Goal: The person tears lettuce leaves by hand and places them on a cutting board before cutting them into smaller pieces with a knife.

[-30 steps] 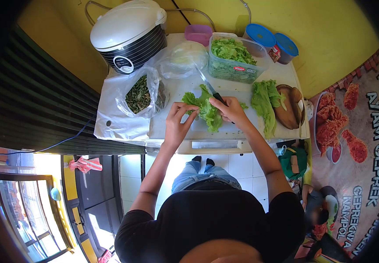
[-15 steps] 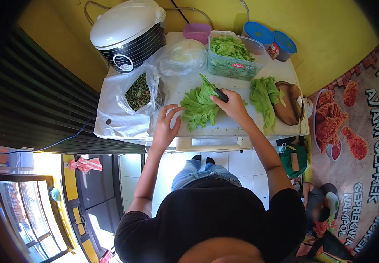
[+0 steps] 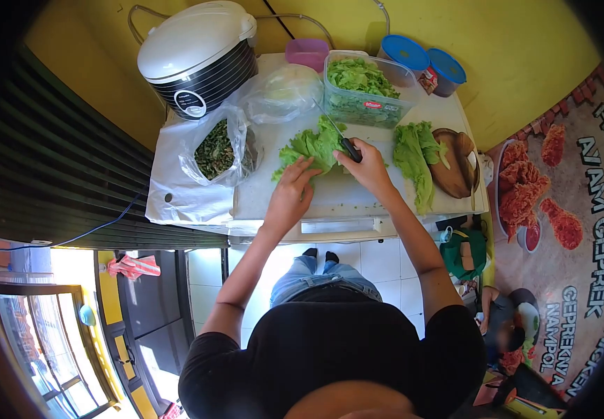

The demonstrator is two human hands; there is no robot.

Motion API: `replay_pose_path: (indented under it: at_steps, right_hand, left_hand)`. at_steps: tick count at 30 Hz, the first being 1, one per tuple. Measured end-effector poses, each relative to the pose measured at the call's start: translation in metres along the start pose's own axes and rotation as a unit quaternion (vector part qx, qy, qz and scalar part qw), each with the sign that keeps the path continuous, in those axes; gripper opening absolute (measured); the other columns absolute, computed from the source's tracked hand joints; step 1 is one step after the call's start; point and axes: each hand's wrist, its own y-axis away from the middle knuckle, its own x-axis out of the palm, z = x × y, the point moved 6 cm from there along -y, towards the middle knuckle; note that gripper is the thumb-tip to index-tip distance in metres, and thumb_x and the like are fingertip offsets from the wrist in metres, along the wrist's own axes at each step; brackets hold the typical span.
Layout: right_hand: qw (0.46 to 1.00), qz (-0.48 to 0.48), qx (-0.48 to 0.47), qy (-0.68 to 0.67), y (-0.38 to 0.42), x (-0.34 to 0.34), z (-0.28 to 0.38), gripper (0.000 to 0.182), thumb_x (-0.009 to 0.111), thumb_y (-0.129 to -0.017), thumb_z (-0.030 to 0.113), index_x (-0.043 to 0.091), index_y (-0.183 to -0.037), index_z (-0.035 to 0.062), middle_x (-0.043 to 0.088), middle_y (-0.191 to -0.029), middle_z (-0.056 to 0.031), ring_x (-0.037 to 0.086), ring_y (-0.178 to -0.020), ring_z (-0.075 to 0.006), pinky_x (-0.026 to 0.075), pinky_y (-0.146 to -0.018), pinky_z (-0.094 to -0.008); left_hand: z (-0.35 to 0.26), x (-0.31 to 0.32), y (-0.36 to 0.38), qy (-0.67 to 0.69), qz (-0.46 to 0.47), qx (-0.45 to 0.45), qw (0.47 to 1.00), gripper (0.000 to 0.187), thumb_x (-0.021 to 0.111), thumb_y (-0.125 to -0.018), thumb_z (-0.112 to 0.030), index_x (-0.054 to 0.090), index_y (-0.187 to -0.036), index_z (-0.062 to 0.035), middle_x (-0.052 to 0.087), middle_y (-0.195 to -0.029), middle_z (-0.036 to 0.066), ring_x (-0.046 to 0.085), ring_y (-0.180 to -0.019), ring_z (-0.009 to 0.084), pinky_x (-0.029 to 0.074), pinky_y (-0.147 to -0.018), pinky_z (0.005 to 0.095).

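Green leaf lettuce (image 3: 310, 148) lies bunched on the white work surface in front of me. My left hand (image 3: 293, 190) is closed over its near left side, fingers bent onto the leaves. In my right hand (image 3: 366, 167) is a knife (image 3: 350, 149), gripped by its black handle. Its thin blade points away from me and to the left, over the lettuce; the leaves partly hide its edge. Beyond the knife stands a clear plastic container (image 3: 398, 114) filled with cut lettuce (image 3: 361, 78).
More lettuce leaves (image 3: 415, 164) lie at the right beside a brown wooden board (image 3: 448, 174). At the left are an open plastic bag of chopped greens (image 3: 214, 150) and a rice cooker (image 3: 200, 59). Blue-lidded tubs (image 3: 405, 52) stand behind. Another person (image 3: 501, 321) is low at the right.
My left hand has moved right from beside the lettuce onto it. The leaves, spread toward me before, are now gathered farther back. My right hand still holds the knife in about the same spot.
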Motion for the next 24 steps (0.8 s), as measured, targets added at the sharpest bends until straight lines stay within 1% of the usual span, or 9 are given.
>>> replay_pose_path:
  at_steps: [3, 6, 8, 10, 11, 13, 18, 21, 24]
  right_hand:
    - [1.0, 0.013, -0.009, 0.009, 0.004, -0.003, -0.006, 0.033, 0.071, -0.085, 0.027, 0.064, -0.1, -0.001, 0.062, -0.065, -0.0088, 0.053, -0.052, -0.0141, 0.041, -0.05, -0.03]
    - [1.0, 0.012, -0.002, 0.022, 0.012, -0.01, -0.014, 0.039, 0.071, -0.086, 0.031, 0.062, -0.108, -0.0004, 0.062, -0.065, -0.0089, 0.053, -0.053, -0.0142, 0.042, -0.051, -0.0299]
    - [1.0, 0.001, 0.01, 0.023, 0.019, -0.017, -0.017, 0.044, 0.071, -0.086, 0.033, 0.061, -0.114, 0.0003, 0.062, -0.066, -0.0092, 0.053, -0.054, -0.0141, 0.042, -0.052, -0.0299]
    - [0.999, -0.033, -0.031, 0.027, 0.029, -0.026, -0.003, 0.046, 0.065, -0.092, 0.029, 0.055, -0.131, 0.0069, 0.051, -0.064, 0.0002, 0.044, -0.054, -0.0066, 0.04, -0.052, -0.024]
    - [0.999, -0.032, -0.031, 0.026, 0.036, -0.028, 0.005, 0.046, 0.065, -0.092, 0.029, 0.055, -0.131, 0.0069, 0.051, -0.064, 0.0002, 0.044, -0.054, -0.0066, 0.04, -0.052, -0.024]
    - [0.991, 0.099, 0.08, -0.044, 0.053, -0.015, 0.011, 0.047, 0.052, -0.099, 0.029, 0.042, -0.145, 0.0181, 0.048, -0.06, -0.0054, 0.045, -0.051, -0.0138, 0.042, -0.055, -0.0297]
    - [0.984, 0.164, 0.043, -0.045, 0.069, 0.013, 0.006, 0.047, 0.044, -0.102, 0.022, 0.036, -0.149, 0.0253, 0.039, -0.055, -0.0068, 0.041, -0.049, -0.014, 0.04, -0.054, -0.0295]
    - [0.982, 0.181, 0.046, 0.015, 0.069, 0.024, 0.001, 0.047, 0.045, -0.103, 0.021, 0.037, -0.149, 0.025, 0.04, -0.056, -0.0005, 0.044, -0.051, -0.0088, 0.042, -0.054, -0.0266]
    - [0.986, 0.164, 0.014, 0.029, 0.069, 0.028, 0.004, 0.047, 0.044, -0.102, 0.02, 0.037, -0.148, 0.0254, 0.041, -0.055, -0.0067, 0.043, -0.049, -0.0127, 0.042, -0.054, -0.029]
  left_hand:
    - [-0.001, -0.011, -0.001, -0.003, 0.063, 0.068, 0.996, 0.034, 0.054, -0.082, 0.004, 0.063, -0.115, -0.002, 0.062, -0.119, 0.017, 0.053, -0.121, 0.0357, 0.042, -0.103, 0.0458]
    - [0.001, -0.004, 0.007, 0.0, 0.13, 0.034, 0.991, 0.028, 0.058, -0.085, -0.003, 0.065, -0.112, -0.0025, 0.063, -0.116, 0.015, 0.058, -0.112, 0.0339, 0.046, -0.097, 0.0439]
    - [-0.005, -0.003, 0.013, -0.022, 0.107, 0.043, 0.993, 0.026, 0.059, -0.086, -0.007, 0.066, -0.111, -0.0032, 0.064, -0.116, 0.015, 0.059, -0.109, 0.033, 0.047, -0.094, 0.0432]
    - [-0.009, -0.001, 0.013, -0.044, 0.087, 0.051, 0.994, 0.024, 0.061, -0.087, -0.012, 0.067, -0.11, -0.0039, 0.064, -0.115, 0.014, 0.06, -0.106, 0.0322, 0.047, -0.092, 0.0424]
    - [-0.007, 0.0, 0.013, -0.046, 0.085, 0.025, 0.995, 0.025, 0.063, -0.088, -0.014, 0.067, -0.111, -0.0054, 0.064, -0.116, 0.013, 0.061, -0.105, 0.0319, 0.047, -0.092, 0.0417]
    - [-0.004, 0.002, 0.012, -0.048, 0.084, -0.001, 0.995, 0.027, 0.064, -0.088, -0.017, 0.067, -0.112, -0.0069, 0.064, -0.117, 0.012, 0.061, -0.105, 0.0315, 0.048, -0.092, 0.041]
    - [-0.007, -0.003, 0.004, -0.081, -0.008, 0.018, 0.997, 0.031, 0.064, -0.088, -0.021, 0.066, -0.117, -0.0093, 0.064, -0.119, 0.011, 0.06, -0.107, 0.0308, 0.044, -0.097, 0.0439]
    - [-0.001, 0.003, 0.011, -0.121, 0.023, 0.008, 0.992, 0.034, 0.066, -0.086, -0.023, 0.065, -0.118, -0.009, 0.064, -0.12, 0.01, 0.06, -0.109, 0.0298, 0.042, -0.098, 0.0437]
    - [0.002, 0.004, 0.016, -0.125, 0.015, -0.013, 0.992, 0.036, 0.067, -0.086, -0.026, 0.066, -0.118, -0.009, 0.065, -0.12, 0.01, 0.06, -0.109, 0.0283, 0.042, -0.098, 0.0421]
